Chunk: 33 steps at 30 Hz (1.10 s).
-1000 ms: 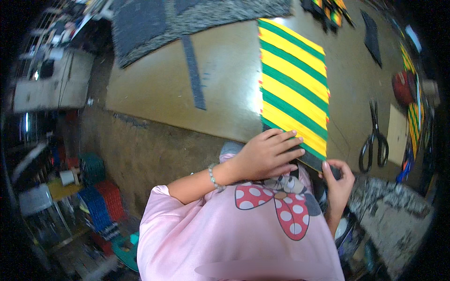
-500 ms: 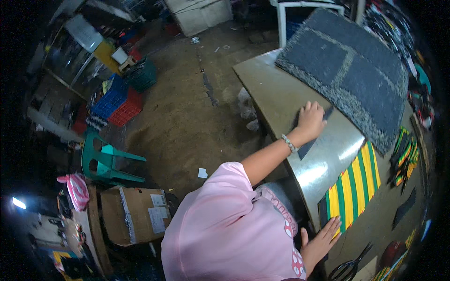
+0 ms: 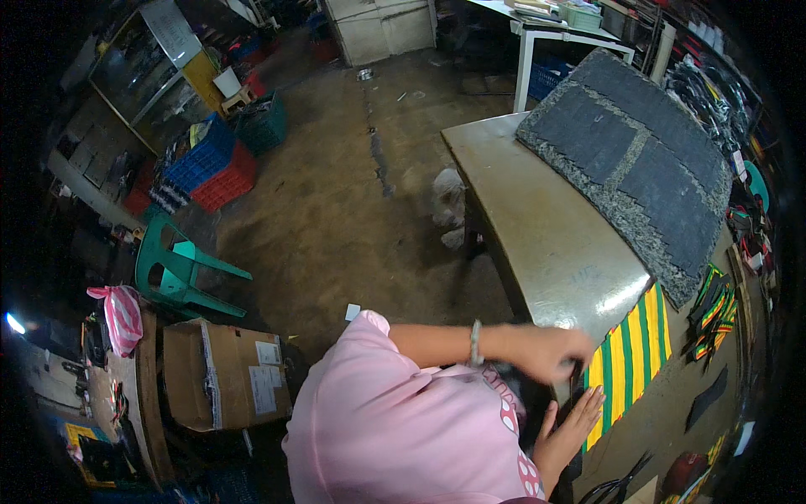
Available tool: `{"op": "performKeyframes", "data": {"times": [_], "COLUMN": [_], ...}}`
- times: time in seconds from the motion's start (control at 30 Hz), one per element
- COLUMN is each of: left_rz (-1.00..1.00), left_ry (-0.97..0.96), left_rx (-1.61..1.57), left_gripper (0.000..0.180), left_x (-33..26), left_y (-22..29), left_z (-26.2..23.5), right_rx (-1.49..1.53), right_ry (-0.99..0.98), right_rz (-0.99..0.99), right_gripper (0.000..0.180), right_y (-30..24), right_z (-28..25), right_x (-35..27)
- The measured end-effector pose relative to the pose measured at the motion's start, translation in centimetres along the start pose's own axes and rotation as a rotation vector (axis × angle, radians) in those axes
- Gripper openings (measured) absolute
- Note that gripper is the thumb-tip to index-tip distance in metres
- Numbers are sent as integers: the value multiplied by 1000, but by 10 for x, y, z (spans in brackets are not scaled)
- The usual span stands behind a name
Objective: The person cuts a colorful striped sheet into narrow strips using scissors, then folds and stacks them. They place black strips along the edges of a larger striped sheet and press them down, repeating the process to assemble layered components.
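Two hands are showing: our left grip (image 3: 567,357) is appearing blurred, its closure unreadable; our right grip (image 3: 573,428) is lying flat, fingers extended, hiding part of the yellow-green striped piece (image 3: 628,361) along its left edge. Scissors (image 3: 623,481) are running out of view below; we are seeing bare worktop (image 3: 669,395) right of the piece.

Workshop, worktable (image 3: 541,223), scissors (image 3: 624,480), striped fabric strips (image 3: 630,361), stacked plastic crates (image 3: 201,160)

Both hands (image 3: 571,428) are at the striped fabric (image 3: 628,363).
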<state>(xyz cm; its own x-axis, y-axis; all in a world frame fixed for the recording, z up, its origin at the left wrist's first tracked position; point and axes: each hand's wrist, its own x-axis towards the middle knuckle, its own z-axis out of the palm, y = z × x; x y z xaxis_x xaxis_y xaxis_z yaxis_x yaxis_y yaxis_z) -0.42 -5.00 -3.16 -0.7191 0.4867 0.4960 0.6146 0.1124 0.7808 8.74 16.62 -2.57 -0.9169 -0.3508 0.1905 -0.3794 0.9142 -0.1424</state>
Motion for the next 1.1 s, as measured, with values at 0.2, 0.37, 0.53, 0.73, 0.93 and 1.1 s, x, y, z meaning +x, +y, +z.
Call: {"op": "performKeyframes", "data": {"times": [0.2,0.37,0.53,0.73,0.93,1.1], "left_rz": [424,331,302,-23,38,-243], "left_ry": [-154,-201,-98,-174,41,-45], "left_rx": [182,256,342,67,-452,-755], "left_gripper": [22,28,26,27,8,17], "left_x": [-37,-27,-22,-6,35,45], "left_y": [-12,-17,-7,-2,37,53], "left_z": [45,55,57,33,43,43], "right_rx": [46,86,-51,119,1272,1845], "right_ry": [179,156,439,415,240,197], "right_rz": [-44,-33,-81,76,378,502], "right_gripper": [40,42,32,13,46,44], "right_y": [3,20,48,56,33,7], "right_z": [14,22,4,-37,-34,-41], "right_x": [-17,-34,-74,-75,-2,33]}}
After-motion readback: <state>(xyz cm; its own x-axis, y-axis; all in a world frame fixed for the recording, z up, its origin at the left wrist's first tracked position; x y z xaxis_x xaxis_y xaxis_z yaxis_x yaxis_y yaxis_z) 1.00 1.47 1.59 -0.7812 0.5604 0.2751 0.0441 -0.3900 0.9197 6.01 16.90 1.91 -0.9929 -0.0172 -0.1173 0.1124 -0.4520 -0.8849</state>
